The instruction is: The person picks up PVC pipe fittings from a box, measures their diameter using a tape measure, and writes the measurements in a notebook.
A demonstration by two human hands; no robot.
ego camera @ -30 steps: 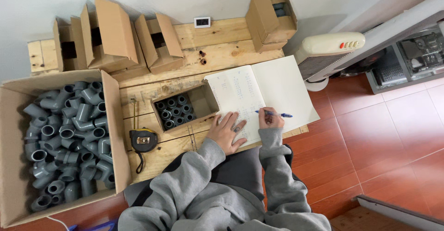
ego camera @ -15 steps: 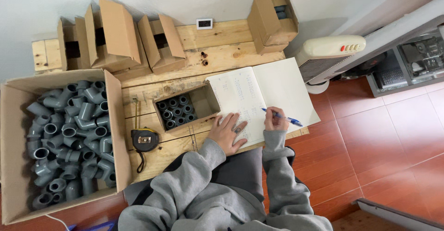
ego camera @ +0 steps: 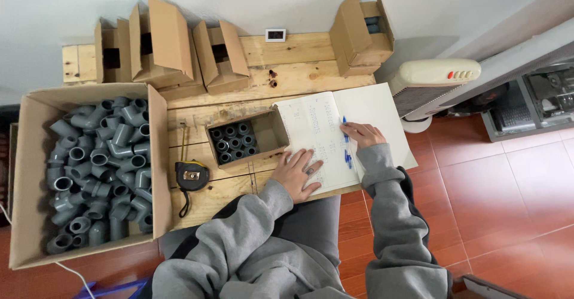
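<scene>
An open notebook (ego camera: 371,110) lies on the wooden table (ego camera: 299,75), its left page written on. My left hand (ego camera: 298,170) rests flat on the lower left page, fingers spread. My right hand (ego camera: 362,134) holds a blue pen (ego camera: 344,125) near the notebook's centre fold. A second blue pen (ego camera: 348,158) lies on the page just below it. To the left of the notebook stands a small cardboard box (ego camera: 272,133) partly filled with grey pipe fittings (ego camera: 234,145).
A large cardboard box (ego camera: 33,173) of several grey pipe elbows stands at the left. A black and yellow tape measure (ego camera: 191,175) lies on the table. Several small boxes (ego camera: 167,48) line the back; a white heater (ego camera: 433,81) is at the right.
My right hand has moved left from the right page's edge to the notebook's fold, with the pen now pointing up the page. My left hand stays on the left page.
</scene>
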